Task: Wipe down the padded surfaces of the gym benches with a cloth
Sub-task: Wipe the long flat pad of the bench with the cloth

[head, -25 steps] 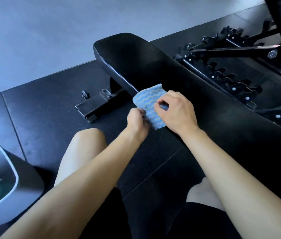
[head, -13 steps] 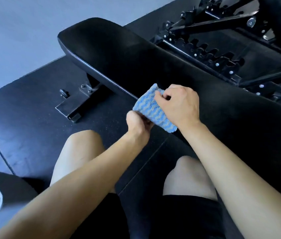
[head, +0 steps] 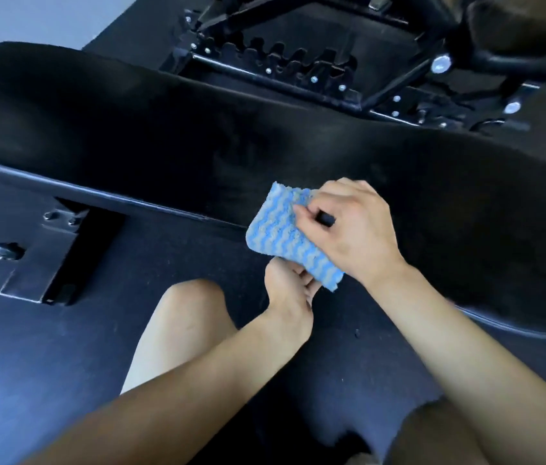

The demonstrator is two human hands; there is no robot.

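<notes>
A folded blue cloth with pale wavy stripes (head: pixel 281 233) lies over the near edge of the black padded bench (head: pixel 131 135), which runs across the view from left to right. My right hand (head: pixel 348 226) sits on top of the cloth, its fingers curled and pinching the upper part. My left hand (head: pixel 290 283) is below the bench edge and grips the cloth's lower corner from underneath. Both forearms reach up from the bottom of the view.
The bench's metal foot bracket (head: pixel 53 256) stands on the dark rubber floor (head: pixel 30 364) at the left. Behind the pad is a black steel frame with a toothed adjustment rack (head: pixel 298 65). My bare knee (head: pixel 191 297) is just under the hands.
The camera has come closer and swung right, so the bench fills more of the view. Both hands keep their hold on the cloth at the pad's near edge; the bin at left is gone.
</notes>
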